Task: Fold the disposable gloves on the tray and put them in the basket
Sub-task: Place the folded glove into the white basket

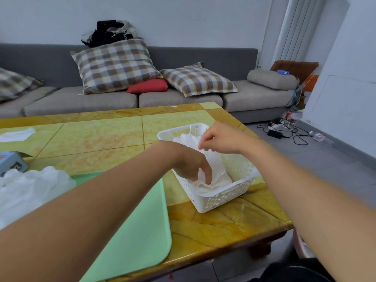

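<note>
Folded disposable gloves (211, 180), white and translucent, lying inside the white perforated basket (221, 197), directly beneath both hands; individual gloves cannot be told apart within the heap. Left hand (191, 163): reaching down into the basket, fingers bent downward, fingertips (208, 181) pressing on the top of the folded pile; whether any fold is pinched cannot be told. Right hand (218, 138): above the basket's far half, fingers curled with thumb and forefinger close together; what it holds, if anything, is too blurred to make out. Unfolded gloves (30, 190), a loose white pile, on the green tray (142, 231) under and left of the left forearm, partly cut off by the frame edge. Blue box (12, 162) beyond that pile, cropped. One flat white piece (18, 134) far left of the hands. Surface: yellow marble-patterned table (101, 137). Room: grey sofa (183, 96) beyond the hands with checked cushions (116, 66), a red cushion (148, 86) and dark clothing (109, 32); cables (284, 131) on the floor right of the right hand.
</note>
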Demonstrator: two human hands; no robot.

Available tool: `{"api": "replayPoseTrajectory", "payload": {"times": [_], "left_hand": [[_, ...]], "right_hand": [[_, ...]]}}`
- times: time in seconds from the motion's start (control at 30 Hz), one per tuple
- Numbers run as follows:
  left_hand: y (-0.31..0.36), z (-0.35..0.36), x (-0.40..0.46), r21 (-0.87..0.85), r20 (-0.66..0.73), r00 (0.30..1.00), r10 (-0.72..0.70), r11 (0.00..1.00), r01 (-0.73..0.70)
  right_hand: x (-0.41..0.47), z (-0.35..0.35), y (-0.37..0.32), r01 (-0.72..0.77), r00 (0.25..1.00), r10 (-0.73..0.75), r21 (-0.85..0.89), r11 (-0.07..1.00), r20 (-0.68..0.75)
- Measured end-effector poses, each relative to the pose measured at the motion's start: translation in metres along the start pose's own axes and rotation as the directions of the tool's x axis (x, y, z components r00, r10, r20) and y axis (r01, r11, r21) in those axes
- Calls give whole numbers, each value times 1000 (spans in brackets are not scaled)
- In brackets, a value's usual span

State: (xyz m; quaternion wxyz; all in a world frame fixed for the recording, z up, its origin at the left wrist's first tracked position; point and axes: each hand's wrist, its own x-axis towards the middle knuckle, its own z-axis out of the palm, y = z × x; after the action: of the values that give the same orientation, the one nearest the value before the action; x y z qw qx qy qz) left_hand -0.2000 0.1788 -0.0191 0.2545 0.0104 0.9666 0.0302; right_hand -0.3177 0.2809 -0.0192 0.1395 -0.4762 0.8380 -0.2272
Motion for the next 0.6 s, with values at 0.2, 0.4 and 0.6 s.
{"api": "replayPoseTrajectory", "payload": {"times": [0.2, 0.4, 0.6], "left_hand": [[-2, 4, 3, -17, -3, 1000, -13, 1000, 13], [-10, 3, -1, -67, -189, 982, 12, 997, -25], [-33, 2, -17, 3, -528, 848, -51, 998, 62]], "right_hand": [[33, 40, 12, -35, 989, 91, -420, 907, 113], [32, 32, 13, -26, 991, 79, -414, 910, 110], [6, 18, -3, 42, 994, -25, -163, 986, 106]]}}
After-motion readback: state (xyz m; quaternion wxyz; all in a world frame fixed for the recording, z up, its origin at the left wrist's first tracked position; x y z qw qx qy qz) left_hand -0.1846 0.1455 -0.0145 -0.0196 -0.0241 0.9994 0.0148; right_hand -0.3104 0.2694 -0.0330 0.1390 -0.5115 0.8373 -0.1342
